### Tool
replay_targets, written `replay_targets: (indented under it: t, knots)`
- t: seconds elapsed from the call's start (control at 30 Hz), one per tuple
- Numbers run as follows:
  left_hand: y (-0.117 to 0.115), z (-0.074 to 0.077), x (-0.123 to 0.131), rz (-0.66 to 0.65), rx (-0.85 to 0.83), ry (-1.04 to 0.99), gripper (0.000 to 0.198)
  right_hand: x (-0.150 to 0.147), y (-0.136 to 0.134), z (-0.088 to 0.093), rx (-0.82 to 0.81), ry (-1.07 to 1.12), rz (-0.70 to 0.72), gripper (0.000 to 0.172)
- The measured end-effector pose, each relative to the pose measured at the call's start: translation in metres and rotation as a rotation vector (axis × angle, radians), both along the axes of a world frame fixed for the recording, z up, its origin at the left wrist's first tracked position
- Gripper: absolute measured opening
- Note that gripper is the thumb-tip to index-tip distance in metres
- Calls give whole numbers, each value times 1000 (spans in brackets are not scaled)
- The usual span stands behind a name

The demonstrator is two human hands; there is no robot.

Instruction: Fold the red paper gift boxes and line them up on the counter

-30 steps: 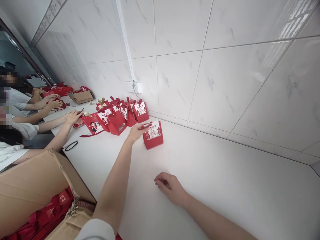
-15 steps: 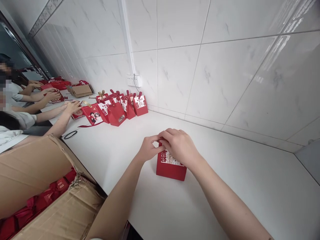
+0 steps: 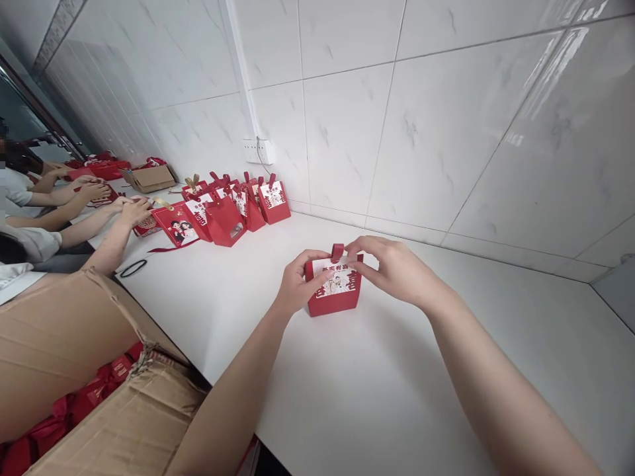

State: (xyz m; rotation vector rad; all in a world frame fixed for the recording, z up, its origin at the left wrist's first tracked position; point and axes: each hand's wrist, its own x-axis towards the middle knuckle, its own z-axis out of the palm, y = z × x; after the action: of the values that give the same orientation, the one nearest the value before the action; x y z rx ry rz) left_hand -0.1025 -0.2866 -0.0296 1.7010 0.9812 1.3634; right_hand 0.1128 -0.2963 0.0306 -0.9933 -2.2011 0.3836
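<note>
A small red gift box (image 3: 333,303) stands upright on the white table, its white printed label turned toward me. A dark red ribbon loop (image 3: 338,252) sticks up from its top. My left hand (image 3: 300,281) grips the box's left side, thumb across the label and fingers behind. At the upper right edge, beside the ribbon loop, my right hand (image 3: 384,264) pinches the box between thumb and fingers. Its fingertips are partly hidden behind the top of the box.
Several finished-looking red gift boxes (image 3: 227,221) with ribbon loops stand by the wall. A black ring-shaped item (image 3: 133,268) lies near the table edge. An open cardboard carton (image 3: 119,410) holding red items stands at lower left. Co-workers' hands (image 3: 136,210) handle red boxes at far left.
The box has turned slightly and moved away from me. My right hand has shifted from over its top to the right edge, exposing the ribbon loop and label.
</note>
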Motion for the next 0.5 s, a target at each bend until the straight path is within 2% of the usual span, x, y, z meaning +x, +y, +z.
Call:
replay_targets:
  t: [0.07,0.17,0.23,0.37,0.5]
  knots:
    - [-1,-4,8,2,-85,-41,34,-2,2,-5,-61,3,35,11]
    - [-2,-8,14,71,-148,-111,27,-9,8,-13,-157,72,93,8]
    - [-2,-9,12,106,-159,-157,24,-15,11,-20,-170,146,104,8]
    - [1,-8,2,95,-203,-216,24,-25,17,-28,-255,297,109,21]
    - [-2,-4,2,128,-159,-113,24,-29,16,-27,-318,362,112,23]
